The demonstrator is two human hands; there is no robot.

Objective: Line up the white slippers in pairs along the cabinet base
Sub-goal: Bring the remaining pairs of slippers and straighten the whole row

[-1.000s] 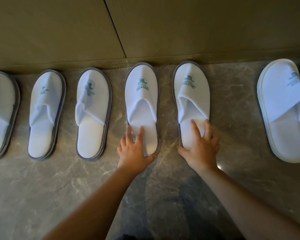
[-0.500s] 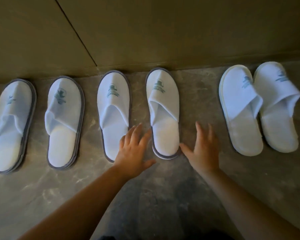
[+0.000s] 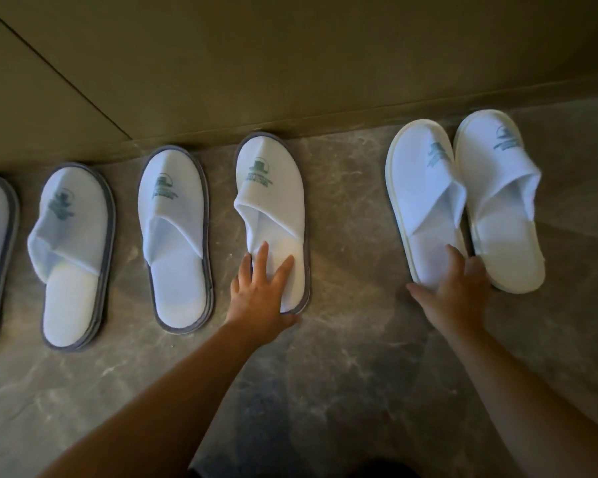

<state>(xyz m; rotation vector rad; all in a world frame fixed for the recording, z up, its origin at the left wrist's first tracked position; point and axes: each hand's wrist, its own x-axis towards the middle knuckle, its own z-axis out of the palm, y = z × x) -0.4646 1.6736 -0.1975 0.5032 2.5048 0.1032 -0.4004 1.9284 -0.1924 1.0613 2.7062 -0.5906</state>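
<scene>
Reaching further right than half a second ago, the right hand point(image 3: 458, 291) now lies on the heel of a thick-soled white slipper point(image 3: 425, 205), where before it hovered over bare floor between the pairs. Its fingers are spread and fairly straight, fingertips across the heel end, thumb out to the left on the floor beside the sole. This slipper touches its partner point(image 3: 501, 208) on the right, both angled slightly, toes near the cabinet base point(image 3: 325, 119). The left hand point(image 3: 259, 291) has shifted from the third slipper point(image 3: 175, 236) onto the heel of the grey-edged slipper point(image 3: 273, 215), fingers splayed and flat. Two more grey-edged slippers point(image 3: 73, 257) sit left on the marble floor point(image 3: 353, 374).
</scene>
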